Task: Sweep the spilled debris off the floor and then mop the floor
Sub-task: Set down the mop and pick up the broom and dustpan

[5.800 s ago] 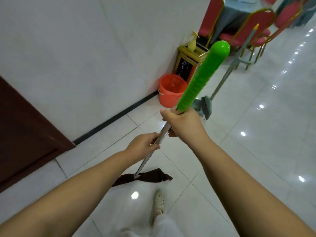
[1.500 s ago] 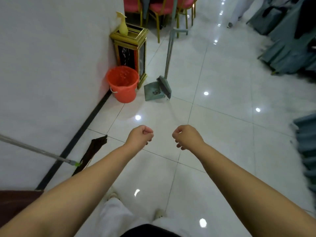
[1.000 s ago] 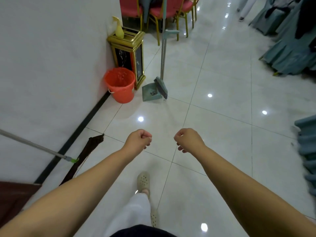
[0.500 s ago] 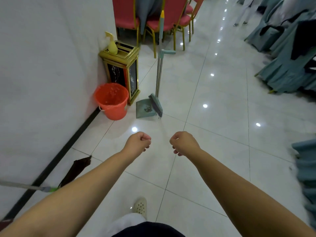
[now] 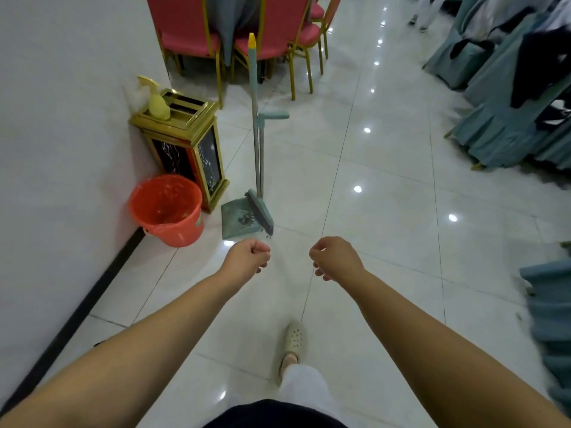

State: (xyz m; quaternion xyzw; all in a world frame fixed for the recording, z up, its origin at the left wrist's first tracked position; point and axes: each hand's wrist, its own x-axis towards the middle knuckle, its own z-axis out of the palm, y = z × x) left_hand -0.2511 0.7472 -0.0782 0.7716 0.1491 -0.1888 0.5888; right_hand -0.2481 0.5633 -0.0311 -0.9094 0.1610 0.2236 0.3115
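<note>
A teal dustpan [image 5: 238, 220] rests on the glossy white tile floor [image 5: 386, 230] with a teal broom [image 5: 257, 125] standing upright in it, its handle tipped yellow. Dark bits lie in the pan and at its lip. My left hand [image 5: 247, 257] is a closed fist just in front of the dustpan, holding nothing. My right hand [image 5: 335, 256] is curled shut too, a little to the right, also with nothing in it. The mop is out of sight.
An orange bucket [image 5: 168, 210] sits against the white wall [image 5: 61, 134], next to a gold-framed bin [image 5: 185, 143] with a yellow spray bottle [image 5: 157, 101] on top. Red chairs [image 5: 265, 35] stand behind. Teal-draped furniture [image 5: 509, 97] lines the right side.
I have walked forward toward the dustpan and broom. The mop I held earlier leaned against the left wall and has now slipped out of view. Both fists stay closed.
</note>
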